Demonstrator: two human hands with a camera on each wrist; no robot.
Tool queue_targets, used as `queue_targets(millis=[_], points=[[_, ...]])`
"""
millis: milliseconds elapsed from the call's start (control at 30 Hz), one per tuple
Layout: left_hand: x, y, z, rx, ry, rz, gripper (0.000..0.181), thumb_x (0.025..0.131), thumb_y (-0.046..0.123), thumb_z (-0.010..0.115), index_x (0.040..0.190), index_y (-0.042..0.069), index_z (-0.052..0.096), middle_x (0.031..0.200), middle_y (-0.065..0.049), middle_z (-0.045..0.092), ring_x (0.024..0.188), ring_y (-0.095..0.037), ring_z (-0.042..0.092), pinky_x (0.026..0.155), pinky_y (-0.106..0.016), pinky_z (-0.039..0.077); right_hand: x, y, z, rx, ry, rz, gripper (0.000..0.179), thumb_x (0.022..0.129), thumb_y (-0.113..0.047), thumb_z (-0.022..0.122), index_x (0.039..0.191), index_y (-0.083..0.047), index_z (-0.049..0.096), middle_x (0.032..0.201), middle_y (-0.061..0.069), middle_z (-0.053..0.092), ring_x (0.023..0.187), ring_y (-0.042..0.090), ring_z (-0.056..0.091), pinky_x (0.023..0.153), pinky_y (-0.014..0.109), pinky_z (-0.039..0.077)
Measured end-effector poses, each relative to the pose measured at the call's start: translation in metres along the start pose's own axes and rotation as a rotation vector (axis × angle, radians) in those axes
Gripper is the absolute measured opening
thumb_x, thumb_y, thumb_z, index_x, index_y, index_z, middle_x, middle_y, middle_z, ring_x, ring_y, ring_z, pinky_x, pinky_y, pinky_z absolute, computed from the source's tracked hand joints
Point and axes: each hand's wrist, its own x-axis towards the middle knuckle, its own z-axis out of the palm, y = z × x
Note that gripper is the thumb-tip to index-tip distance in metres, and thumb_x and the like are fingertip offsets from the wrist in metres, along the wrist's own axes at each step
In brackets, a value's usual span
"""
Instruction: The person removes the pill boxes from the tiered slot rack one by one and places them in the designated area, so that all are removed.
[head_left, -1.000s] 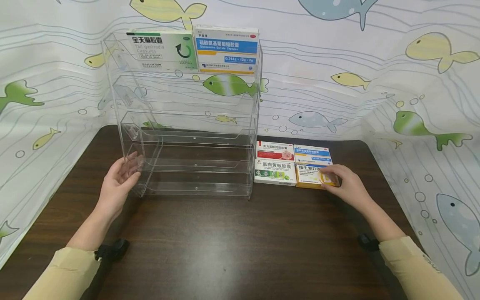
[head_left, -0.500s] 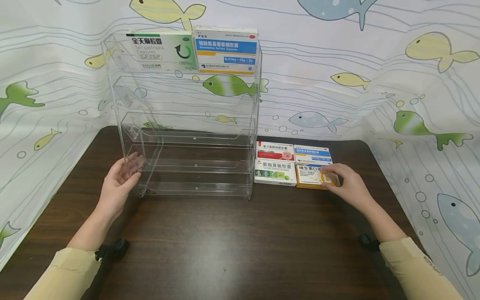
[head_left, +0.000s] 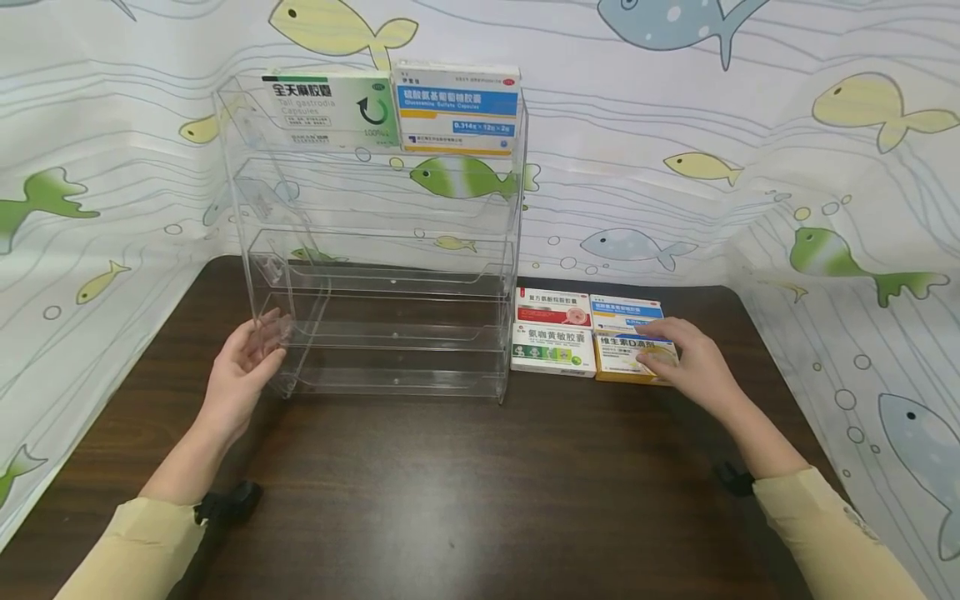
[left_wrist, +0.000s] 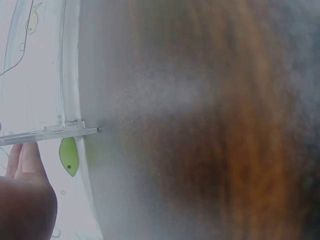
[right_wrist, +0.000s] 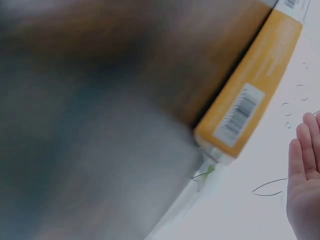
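From my remote seat I see a dark wooden table (head_left: 420, 475) hemmed in by white sheeting (head_left: 787, 200) printed with fish. In the head view, the clear rack (head_left: 396, 383) stands at the back left of the table, and the left hand (head_left: 236, 379) pinches the front edge of its side panel, thumb on the inside and fingers outside, which I take as steadying it. On its top tier two boxes stand face out, perhaps so their names can be read: the gastrodia box (head_left: 330, 110), 全天麻胶囊, and the glucosamine box (head_left: 459, 108), "Glucosamine Sulfate Capsules", 0.314. Right of the rack, four cartons lie flat in a tight block: the red-banded box (head_left: 553, 310), 复方氨酚烷胺胶囊; the second glucosamine box (head_left: 626, 310); the green-striped box (head_left: 553, 348), 氨咖黄敏胶囊; and, at the near right corner, the vitamin D box (head_left: 618, 354), 维生素D滴剂. Over that last one's right end sits the right hand (head_left: 697, 367), thumb and fingers parted, seemingly placed there to span it. The left wrist view gives me the panel edge-on with fingers against it; the table blurs out. In the right wrist view, fingers lie straight, apart from the vitamin D box's orange side, whose barcode (right_wrist: 239, 114) is clear but whose small print I can't read.
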Motion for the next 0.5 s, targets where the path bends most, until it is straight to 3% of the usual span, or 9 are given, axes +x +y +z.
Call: queue_targets(millis=[300,500], points=[[-0.001,0.002,-0.001,-0.035,0.005,0.019,0.04,0.103,-0.013,0.054,0.133,0.013,0.056,0.142,0.019,0.06,0.126,0.009,0.06,0.1,-0.003,0.047,0.025,-0.024,-0.003,0.009,0.033,-0.062,0.044,0.087,-0.003,0.086,0.129,-0.002,0.072,0.135,0.024,0.068,0.131,0.045,0.058,0.109,0.068,0.048],[-0.003,0.001,0.0,-0.003,0.001,0.016,0.037,0.104,-0.012,0.055,0.132,0.012,0.055,0.141,0.02,0.059,0.126,0.01,0.059,0.1,-0.003,0.046,0.038,-0.04,-0.004,0.025,0.058,-0.088,0.043,0.089,-0.004,0.084,0.13,-0.003,0.071,0.135,0.02,0.069,0.131,0.041,0.059,0.11,0.065,0.048]])
